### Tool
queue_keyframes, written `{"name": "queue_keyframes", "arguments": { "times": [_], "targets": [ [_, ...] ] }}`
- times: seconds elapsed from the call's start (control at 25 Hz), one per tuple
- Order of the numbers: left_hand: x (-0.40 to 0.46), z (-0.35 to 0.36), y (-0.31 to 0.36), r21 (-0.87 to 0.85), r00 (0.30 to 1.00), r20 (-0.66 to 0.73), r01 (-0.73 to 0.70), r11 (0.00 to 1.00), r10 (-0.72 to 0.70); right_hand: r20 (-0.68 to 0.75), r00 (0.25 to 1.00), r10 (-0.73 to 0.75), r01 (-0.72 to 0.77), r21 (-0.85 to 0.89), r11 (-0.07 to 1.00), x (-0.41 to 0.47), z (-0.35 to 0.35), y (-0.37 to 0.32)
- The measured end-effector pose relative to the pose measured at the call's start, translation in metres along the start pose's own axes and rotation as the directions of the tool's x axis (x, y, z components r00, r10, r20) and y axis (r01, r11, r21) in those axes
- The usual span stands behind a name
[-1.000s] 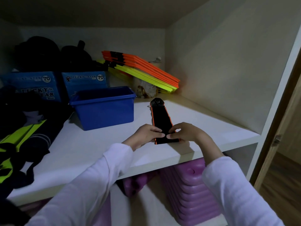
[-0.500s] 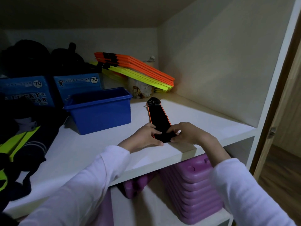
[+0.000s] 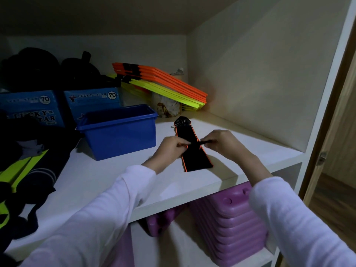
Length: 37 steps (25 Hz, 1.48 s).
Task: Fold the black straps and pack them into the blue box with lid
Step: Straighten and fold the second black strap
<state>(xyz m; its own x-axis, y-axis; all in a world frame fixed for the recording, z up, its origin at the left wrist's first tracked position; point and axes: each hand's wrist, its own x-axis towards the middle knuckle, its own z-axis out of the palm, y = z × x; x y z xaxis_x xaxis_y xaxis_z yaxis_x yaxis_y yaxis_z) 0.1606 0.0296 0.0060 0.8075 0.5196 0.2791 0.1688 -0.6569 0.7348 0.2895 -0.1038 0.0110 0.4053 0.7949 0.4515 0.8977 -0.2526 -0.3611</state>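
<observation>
Both hands, left hand and right hand, pinch the black strap across its middle, on the white shelf beside the open blue box. It should handle as light, limp fabric (orange-edged); gripping both edges should keep the fold square.
</observation>
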Motion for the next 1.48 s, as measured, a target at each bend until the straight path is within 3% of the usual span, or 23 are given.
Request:
{"name": "queue_keyframes", "arguments": {
  "times": [0.16, 0.6, 0.72, 0.84, 0.96, 1.16, 1.28, 1.4, 1.48],
  "targets": [
    [-0.012, 0.004, -0.023, 0.257, 0.986, 0.153, -0.11, 0.96, 0.072, 0.187, 0.981, 0.046, -0.04, -0.037, 0.999, -0.018, 0.013, 0.004],
    [-0.025, 0.001, -0.02, 0.214, 0.959, 0.275, -0.129, 0.968, 0.067, 0.178, 0.98, 0.091, -0.09, -0.01, 0.996, -0.031, 0.014, 0.004],
    [-0.023, 0.0, -0.015, 0.362, 0.948, 0.299, -0.217, 0.907, 0.108, 0.202, 0.975, 0.097, -0.099, 0.0, 0.995, -0.033, 0.015, 0.004],
    [-0.023, 0.005, -0.009, 0.542, 0.931, 0.332, -0.322, 0.776, 0.154, 0.205, 0.976, 0.072, -0.075, 0.008, 0.997, -0.032, 0.013, 0.0],
    [-0.023, 0.01, -0.007, 0.602, 0.939, 0.29, -0.329, 0.728, 0.184, 0.245, 0.965, 0.091, -0.084, -0.041, 0.996, -0.033, 0.018, -0.007],
    [-0.022, 0.001, -0.016, 0.424, 0.96, 0.17, -0.276, 0.863, 0.224, 0.218, 0.976, 0.028, -0.032, 0.017, 0.999, -0.028, 0.022, -0.006],
    [-0.025, -0.004, -0.024, 0.37, 0.959, 0.219, -0.252, 0.894, 0.18, 0.248, 0.969, -0.006, -0.016, 0.085, 0.996, -0.022, 0.02, -0.002],
    [-0.023, -0.005, -0.024, 0.126, 0.976, 0.18, -0.142, 0.982, 0.119, 0.245, 0.969, 0.004, -0.049, 0.175, 0.983, -0.015, 0.019, 0.0],
    [-0.021, -0.004, -0.023, -0.078, 0.99, 0.131, -0.036, 0.996, 0.046, 0.271, 0.96, 0.064, -0.155, 0.328, 0.932, -0.012, 0.019, 0.001]
  ]
}}
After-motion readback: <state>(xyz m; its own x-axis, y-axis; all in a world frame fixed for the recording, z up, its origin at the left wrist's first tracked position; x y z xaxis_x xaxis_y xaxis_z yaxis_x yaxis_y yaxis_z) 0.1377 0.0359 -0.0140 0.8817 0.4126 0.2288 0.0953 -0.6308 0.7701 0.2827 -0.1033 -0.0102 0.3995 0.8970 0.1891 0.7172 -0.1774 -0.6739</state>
